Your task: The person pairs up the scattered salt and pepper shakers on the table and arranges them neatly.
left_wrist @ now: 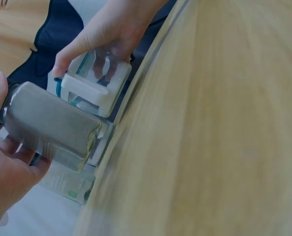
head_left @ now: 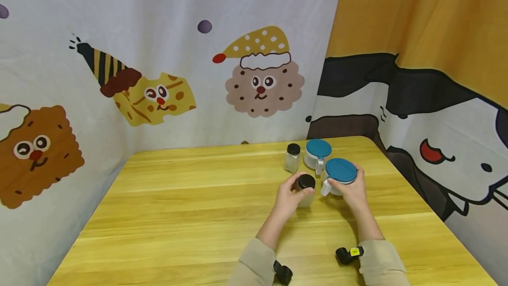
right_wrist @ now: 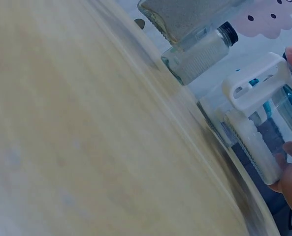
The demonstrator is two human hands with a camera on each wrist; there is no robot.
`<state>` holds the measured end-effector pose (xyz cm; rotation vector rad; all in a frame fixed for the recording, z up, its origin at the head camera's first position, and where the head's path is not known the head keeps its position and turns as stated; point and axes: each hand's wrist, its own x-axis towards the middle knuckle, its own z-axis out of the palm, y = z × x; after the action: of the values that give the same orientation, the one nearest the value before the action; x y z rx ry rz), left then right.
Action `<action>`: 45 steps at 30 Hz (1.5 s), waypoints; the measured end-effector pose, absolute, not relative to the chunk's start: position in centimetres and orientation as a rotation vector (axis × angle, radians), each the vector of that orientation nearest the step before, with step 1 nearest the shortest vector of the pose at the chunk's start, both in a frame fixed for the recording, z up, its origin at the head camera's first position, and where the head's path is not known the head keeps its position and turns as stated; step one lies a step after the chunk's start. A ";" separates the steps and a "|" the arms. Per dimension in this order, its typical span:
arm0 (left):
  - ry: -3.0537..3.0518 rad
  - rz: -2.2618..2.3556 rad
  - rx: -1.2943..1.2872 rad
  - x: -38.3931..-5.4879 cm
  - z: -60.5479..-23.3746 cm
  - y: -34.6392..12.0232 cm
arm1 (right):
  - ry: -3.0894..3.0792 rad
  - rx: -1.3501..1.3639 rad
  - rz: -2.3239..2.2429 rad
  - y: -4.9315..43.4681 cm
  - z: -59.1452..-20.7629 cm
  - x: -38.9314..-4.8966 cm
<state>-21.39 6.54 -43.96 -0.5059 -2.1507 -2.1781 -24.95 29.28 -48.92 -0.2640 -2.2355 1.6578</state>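
Note:
My left hand (head_left: 287,195) grips a square glass jar (left_wrist: 52,123) with a black lid and grey-brown contents, fingers on one side and thumb on the other. Close to its right, my right hand (head_left: 355,192) holds a clear seasoning pot (head_left: 340,171) with a round blue lid around its side. The pot's white handle (right_wrist: 256,81) points toward the jar, and a white layer (right_wrist: 254,147) shows at its bottom. Behind them stand a second black-lidded glass jar (head_left: 293,158), with pale contents, and another blue-lidded pot (head_left: 318,153) with a white handle.
The wooden table (head_left: 178,215) stretches left and toward me. Its back edge lies just behind the standing jar and pot, against a printed curtain (head_left: 170,47). Each sleeved forearm carries a small black device near the cuff.

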 end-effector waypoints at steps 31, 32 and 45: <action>-2.094 -2.196 -0.486 -23.9 -45.8 4.5 | -2.253 -0.030 1.703 27.3 -47.1 -24.5; -2.093 -2.202 -0.488 -23.9 -45.8 4.5 | -2.255 -0.016 1.701 27.2 -47.0 -24.4; -2.086 -2.164 -0.559 -21.6 -41.8 2.8 | -2.280 0.111 1.730 26.0 -45.2 -23.8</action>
<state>-21.57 2.85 -41.82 -0.5593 -2.0859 -2.1642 -23.79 26.01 -45.22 0.1105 -2.2799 1.7295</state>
